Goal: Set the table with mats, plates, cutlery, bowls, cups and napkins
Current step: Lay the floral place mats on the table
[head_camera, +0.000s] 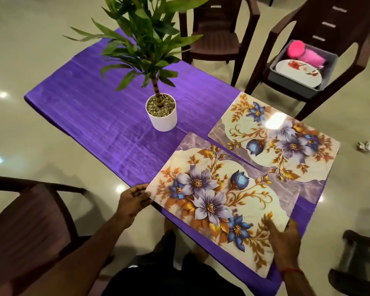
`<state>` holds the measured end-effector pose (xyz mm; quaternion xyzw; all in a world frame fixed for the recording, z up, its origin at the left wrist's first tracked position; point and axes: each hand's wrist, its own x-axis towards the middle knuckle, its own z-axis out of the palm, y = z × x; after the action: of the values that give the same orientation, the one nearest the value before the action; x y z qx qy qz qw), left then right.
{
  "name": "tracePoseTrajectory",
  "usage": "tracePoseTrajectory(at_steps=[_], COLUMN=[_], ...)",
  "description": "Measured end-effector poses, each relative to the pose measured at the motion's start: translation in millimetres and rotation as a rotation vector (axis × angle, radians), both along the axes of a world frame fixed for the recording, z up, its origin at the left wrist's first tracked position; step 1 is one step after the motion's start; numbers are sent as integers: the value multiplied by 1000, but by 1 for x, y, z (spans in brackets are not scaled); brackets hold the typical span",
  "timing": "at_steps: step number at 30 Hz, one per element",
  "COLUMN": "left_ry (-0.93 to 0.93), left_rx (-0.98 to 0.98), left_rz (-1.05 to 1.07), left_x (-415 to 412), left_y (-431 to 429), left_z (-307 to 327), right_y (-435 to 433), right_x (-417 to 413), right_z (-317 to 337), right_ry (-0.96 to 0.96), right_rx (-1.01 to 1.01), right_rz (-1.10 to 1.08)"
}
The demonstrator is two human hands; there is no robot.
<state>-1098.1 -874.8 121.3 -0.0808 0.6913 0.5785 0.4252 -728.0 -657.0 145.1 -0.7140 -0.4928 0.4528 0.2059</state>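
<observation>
Our left grip pinches one corner of the near floral mat, and our right grip holds the opposite corner. The mat overhangs the near edge of the purple surface. If released crooked, it could slip floorward or nudge the second mat.

A home dining area: a table in a purple cloth bears a potted plant and floral placemats. Brown plastic armchairs ring it on a glossy tiled floor. At upper right, one chair holds a grey tub of plates and pink cups.
</observation>
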Motion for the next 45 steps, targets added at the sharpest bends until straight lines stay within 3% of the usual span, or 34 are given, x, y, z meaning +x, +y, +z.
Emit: tracePoseTrajectory(at_steps=[14,26,36,42,45], left_ry=[124,216,216,410,400], left_rx=[-134,-123,-206,-242,-264], left_rz=[-71,-106,-37,-137,-72], left_x=[-21,-37,-55,-60,-63], left_y=[-1,-7,-3,-8,-7], left_z=[9,5,0,1,2], right_y=[-25,-34,-40,-40,-40], right_x=[-9,-9,-19,-26,-29], right_z=[8,20,26,27,25], right_ry=[-44,-119,-31,-15,-13], right_rx=[63,153,124,98,94], right_rz=[-82,-196,-190,-219,-214])
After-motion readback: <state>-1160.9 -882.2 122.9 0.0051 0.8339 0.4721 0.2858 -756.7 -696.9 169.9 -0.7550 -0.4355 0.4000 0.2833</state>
